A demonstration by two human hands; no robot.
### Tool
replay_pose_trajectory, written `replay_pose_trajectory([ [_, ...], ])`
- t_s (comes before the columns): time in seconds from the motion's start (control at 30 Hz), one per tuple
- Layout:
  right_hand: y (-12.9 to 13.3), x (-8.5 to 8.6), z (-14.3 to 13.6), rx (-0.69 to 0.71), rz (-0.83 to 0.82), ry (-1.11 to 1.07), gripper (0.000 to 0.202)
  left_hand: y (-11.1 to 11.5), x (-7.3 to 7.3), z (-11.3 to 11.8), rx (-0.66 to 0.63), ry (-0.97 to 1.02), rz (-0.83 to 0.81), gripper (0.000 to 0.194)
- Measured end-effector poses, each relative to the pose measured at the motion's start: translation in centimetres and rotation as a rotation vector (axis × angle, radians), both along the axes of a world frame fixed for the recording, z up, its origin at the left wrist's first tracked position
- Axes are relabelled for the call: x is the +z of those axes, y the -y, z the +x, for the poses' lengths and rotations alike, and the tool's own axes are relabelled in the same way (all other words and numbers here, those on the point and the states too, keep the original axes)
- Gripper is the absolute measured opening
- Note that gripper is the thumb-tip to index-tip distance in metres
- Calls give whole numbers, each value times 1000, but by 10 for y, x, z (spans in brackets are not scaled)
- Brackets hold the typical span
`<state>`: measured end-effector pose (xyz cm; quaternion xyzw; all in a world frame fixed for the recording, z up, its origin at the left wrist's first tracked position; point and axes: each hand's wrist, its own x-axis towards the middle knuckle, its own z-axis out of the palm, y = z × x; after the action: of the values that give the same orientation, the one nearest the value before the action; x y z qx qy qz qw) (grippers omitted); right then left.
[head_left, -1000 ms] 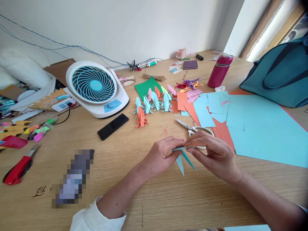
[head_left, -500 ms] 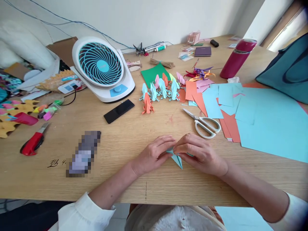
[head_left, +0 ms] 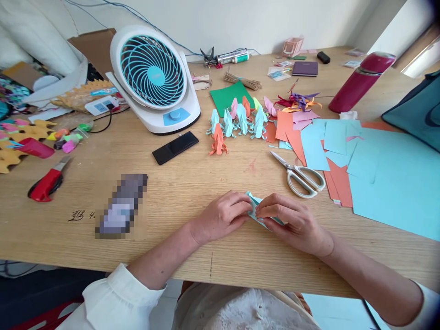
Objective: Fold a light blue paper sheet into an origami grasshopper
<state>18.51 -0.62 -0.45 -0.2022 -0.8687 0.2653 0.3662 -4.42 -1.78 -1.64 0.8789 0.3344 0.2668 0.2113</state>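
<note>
Left hand (head_left: pixel 223 213): fingers curled on the left end of one folded light-blue paper (head_left: pixel 253 201). Right hand (head_left: pixel 295 222): thumb and fingertips pinching the same piece from the right; its far end partly hidden by the fingers. Paper located between the two hands, just above or on the wooden table (head_left: pixel 178 192); contact cannot be told.

Beyond the hands: one pair of white-handled scissors (head_left: pixel 288 167), blades pointing away to the left. Origami figures (head_left: pixel 242 121), grouped, nine counted: four light-blue, two pink, two orange, one yellow-green; some overlap. One large light-blue sheet (head_left: pixel 398 183) at right. One fan (head_left: pixel 156 75) and one black phone (head_left: pixel 175 147), left.
</note>
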Motion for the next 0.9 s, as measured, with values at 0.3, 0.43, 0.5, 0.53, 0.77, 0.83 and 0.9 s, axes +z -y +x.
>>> replay_pose_trajectory([
  [0.3, 2, 3, -3, -280, -40, -189, 22, -9, 8, 18, 154, 199, -213, 21],
  [0.43, -2, 4, -2, -337, -40, -224, 20, -17, 10, 28, 162, 316, -417, 26],
  [0.5, -3, 4, -1, -331, -34, -205, 19, -21, 8, 32, 198, 352, -441, 21],
  [0.53, -3, 3, -1, -322, -32, -191, 19, -23, 6, 33, 220, 364, -448, 18],
  [0.77, 0, 0, -1, -201, 7, -53, 22, -24, 0, 29, 285, 314, -454, 12],
  [0.83, 2, 0, -1, -165, 45, 2, 20, -24, 0, 28, 301, 293, -446, 9],
  [0.9, 3, 1, -2, -137, 92, 70, 18, -23, 1, 27, 304, 282, -459, 8],
])
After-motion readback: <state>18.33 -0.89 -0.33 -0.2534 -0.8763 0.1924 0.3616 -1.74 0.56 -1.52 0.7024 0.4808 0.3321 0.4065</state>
